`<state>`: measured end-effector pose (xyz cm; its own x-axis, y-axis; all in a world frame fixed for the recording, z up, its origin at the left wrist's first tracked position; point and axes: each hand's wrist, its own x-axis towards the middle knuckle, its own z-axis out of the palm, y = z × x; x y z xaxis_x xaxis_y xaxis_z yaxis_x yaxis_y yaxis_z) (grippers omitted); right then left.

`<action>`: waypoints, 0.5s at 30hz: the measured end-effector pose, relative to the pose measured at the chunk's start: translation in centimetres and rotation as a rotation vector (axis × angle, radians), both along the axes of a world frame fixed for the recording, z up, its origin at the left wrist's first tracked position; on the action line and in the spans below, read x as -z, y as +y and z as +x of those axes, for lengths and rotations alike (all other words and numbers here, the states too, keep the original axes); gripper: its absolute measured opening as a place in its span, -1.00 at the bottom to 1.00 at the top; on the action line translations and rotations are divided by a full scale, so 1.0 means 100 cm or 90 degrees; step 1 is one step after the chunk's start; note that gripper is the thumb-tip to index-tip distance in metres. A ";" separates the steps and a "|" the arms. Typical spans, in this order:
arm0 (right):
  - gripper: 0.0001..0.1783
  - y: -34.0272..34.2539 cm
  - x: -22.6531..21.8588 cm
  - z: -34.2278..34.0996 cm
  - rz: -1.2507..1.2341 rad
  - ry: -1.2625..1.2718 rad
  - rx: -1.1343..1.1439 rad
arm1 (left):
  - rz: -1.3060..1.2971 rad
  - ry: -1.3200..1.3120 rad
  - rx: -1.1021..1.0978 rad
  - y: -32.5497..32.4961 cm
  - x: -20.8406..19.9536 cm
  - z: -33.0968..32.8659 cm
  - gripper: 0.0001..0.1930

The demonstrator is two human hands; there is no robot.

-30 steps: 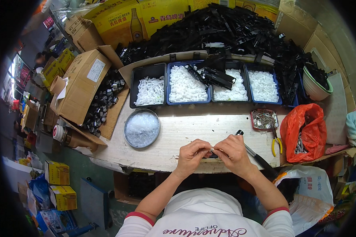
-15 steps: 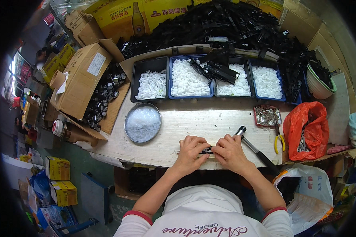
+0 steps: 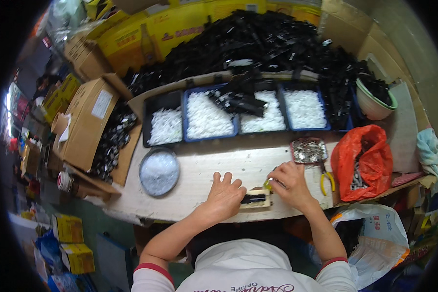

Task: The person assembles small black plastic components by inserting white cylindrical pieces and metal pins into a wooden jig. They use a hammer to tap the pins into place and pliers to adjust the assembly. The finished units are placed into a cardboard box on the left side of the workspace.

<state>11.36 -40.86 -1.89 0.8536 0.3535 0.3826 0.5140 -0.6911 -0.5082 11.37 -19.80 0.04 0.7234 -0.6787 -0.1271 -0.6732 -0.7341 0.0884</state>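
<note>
A narrow black part [image 3: 256,198] lies on a small pale wooden block [image 3: 254,205] at the table's front edge. My left hand [image 3: 222,197] covers the left end of that part, thumb side pressed against it, while its other fingers spread away over the table. Just to the right, my right hand [image 3: 293,185] is closed round a hammer [image 3: 277,183]. Only a bit of silver shaft and a yellow-green end show, blurred, near the block's upper right corner. The rest of the hammer is hidden by my fingers.
Behind my hands stand bins of small white parts [image 3: 209,114], with a black heap [image 3: 258,46] beyond. A round dish [image 3: 159,171] sits left. To the right are a red box of metal pins [image 3: 308,151], yellow-handled pliers [image 3: 327,183] and a red bag [image 3: 343,165].
Both hands were together over the black part. My right hand has moved away from it and picked up the hammer that lay to the right. The whole view has shifted and tilted.
</note>
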 end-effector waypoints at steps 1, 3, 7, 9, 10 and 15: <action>-0.89 -0.017 -0.001 0.005 -0.026 -0.017 0.070 | -0.033 0.014 0.024 -0.011 -0.004 0.010 -0.81; -0.91 -0.048 0.001 0.013 -0.068 -0.047 0.210 | -0.089 0.046 0.072 -0.034 -0.013 0.036 -0.80; -0.91 -0.080 0.012 0.030 -0.247 -0.006 0.311 | -0.270 -0.101 0.032 -0.119 -0.008 0.106 -0.92; -0.89 -0.081 0.017 0.037 -0.318 0.001 0.306 | -0.288 -0.204 0.016 -0.157 0.006 0.139 -0.92; -0.87 -0.078 0.019 0.041 -0.306 0.008 0.297 | -0.278 -0.247 0.001 -0.171 0.013 0.152 -0.93; -0.82 -0.075 0.024 0.049 -0.291 0.037 0.257 | -0.136 -0.181 0.000 -0.190 0.014 0.174 -0.91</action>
